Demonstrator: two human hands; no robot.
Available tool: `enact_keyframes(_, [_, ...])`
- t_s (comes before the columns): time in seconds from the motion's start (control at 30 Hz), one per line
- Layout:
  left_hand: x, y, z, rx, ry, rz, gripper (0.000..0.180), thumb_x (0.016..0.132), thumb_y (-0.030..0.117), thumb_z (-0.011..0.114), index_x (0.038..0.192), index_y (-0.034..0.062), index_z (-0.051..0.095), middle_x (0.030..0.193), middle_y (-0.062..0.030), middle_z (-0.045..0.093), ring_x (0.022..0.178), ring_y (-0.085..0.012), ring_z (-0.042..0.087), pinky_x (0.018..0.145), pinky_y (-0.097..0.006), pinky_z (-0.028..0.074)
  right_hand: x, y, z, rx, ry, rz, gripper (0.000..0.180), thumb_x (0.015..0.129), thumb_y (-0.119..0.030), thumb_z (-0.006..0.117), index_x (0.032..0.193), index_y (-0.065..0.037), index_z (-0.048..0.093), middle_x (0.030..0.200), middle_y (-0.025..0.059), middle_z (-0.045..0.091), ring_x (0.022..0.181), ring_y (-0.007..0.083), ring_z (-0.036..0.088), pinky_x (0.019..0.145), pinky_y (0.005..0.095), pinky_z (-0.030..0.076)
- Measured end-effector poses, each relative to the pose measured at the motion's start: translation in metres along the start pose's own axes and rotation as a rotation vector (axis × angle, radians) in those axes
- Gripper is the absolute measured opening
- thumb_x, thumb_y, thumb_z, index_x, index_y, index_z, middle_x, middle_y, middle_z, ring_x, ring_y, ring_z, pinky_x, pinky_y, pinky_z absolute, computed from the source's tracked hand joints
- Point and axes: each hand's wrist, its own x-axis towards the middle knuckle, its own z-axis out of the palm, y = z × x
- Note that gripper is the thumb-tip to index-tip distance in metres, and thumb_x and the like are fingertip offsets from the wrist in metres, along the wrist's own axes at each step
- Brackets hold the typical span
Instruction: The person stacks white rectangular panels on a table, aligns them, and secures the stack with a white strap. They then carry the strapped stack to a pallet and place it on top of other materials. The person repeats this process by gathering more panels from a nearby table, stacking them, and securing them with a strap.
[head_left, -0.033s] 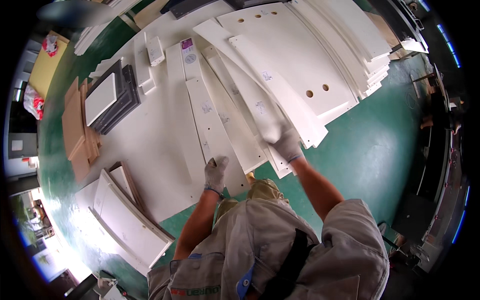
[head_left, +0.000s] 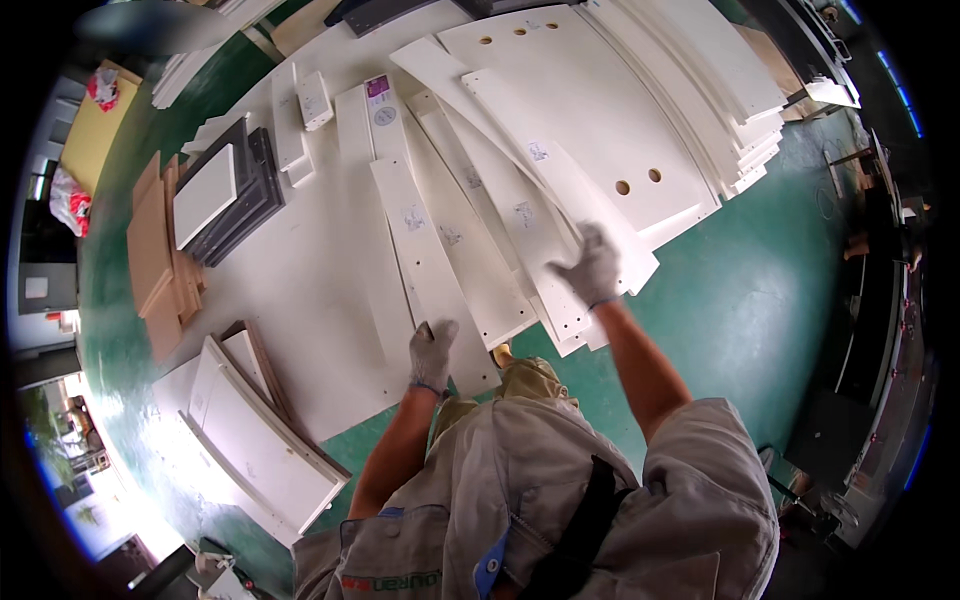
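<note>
The left hand [head_left: 433,348], in a pale glove, lies at the left edge of a long white board [head_left: 432,245], near the board's near end; its fingers are bent there, but whether they clasp the edge cannot be told. This board lies lengthwise on the table [head_left: 290,315], over other white strips, with a small printed mark and dark holes along it. The right hand [head_left: 594,268], gloved alike, is over the near part of a labelled white plank [head_left: 562,180], its fingers spread and released, thumb out to the left; contact with the plank cannot be made out. Farther right lie a broad white panel [head_left: 590,110] with round holes and a stack of white panels [head_left: 715,75]. To the left are dark grey panels [head_left: 262,185] with a white piece [head_left: 206,197] on top, and brown boards [head_left: 158,275] beside them. Below is a green floor [head_left: 720,300].
</note>
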Motion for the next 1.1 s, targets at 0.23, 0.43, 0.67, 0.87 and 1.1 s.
enact_keyframes(0.23, [-0.072,0.0,-0.102,0.007,0.248,0.037,0.022,0.095,0.017,0.075,0.091,0.0006,0.06,0.086,0.0005,0.063,0.078,-0.0068,0.052,0.069,-0.028,0.048,0.019,-0.03,0.021,-0.636,-0.005,-0.128,0.082,0.088,-0.045,0.072,0.156,-0.009,0.044,0.158,0.0183,0.042,0.144,0.0374,0.04,0.12,0.0508,0.031])
enact_keyframes(0.43, [-0.097,-0.019,-0.145,-0.076,0.383,0.018,0.02,0.095,0.016,0.075,0.095,0.0003,0.063,0.088,-0.0016,0.067,0.08,-0.0083,0.057,0.071,-0.027,0.05,-0.008,-0.052,0.108,-0.681,-0.333,-0.332,0.069,0.097,-0.022,0.049,0.163,-0.017,0.033,0.174,0.0051,0.021,0.157,0.0479,0.016,0.116,0.0756,0.02])
enact_keyframes(0.67, [-0.157,-0.064,-0.17,-0.245,0.538,-0.021,0.017,0.096,0.015,0.074,0.102,0.0007,0.067,0.094,-0.0047,0.072,0.08,-0.0101,0.063,0.07,-0.028,0.053,0.046,-0.007,0.047,-0.45,-0.266,-0.301,0.097,0.077,-0.013,0.066,0.165,-0.024,0.029,0.168,0.0168,0.028,0.151,0.0363,0.035,0.119,0.0404,0.04])
enact_keyframes(0.87, [-0.186,-0.1,-0.18,-0.223,0.546,-0.045,0.021,0.097,0.018,0.073,0.106,0.0006,0.068,0.093,-0.0045,0.072,0.078,-0.0107,0.065,0.069,-0.029,0.053,0.143,0.028,-0.008,-0.49,0.11,-0.023,0.034,0.09,-0.025,0.059,0.117,-0.006,0.066,0.117,0.0223,0.071,0.109,0.0426,0.068,0.094,0.0526,0.054])
enact_keyframes(1.1, [-0.169,-0.096,-0.174,-0.248,0.523,-0.013,0.023,0.098,0.019,0.072,0.11,0.0,0.069,0.094,-0.004,0.072,0.079,-0.0107,0.065,0.07,-0.028,0.053,0.005,-0.057,0.129,-0.478,-0.225,-0.168,0.114,0.08,-0.059,0.079,0.161,0.001,0.026,0.16,0.0236,0.039,0.15,0.0393,0.034,0.124,0.0495,0.028])
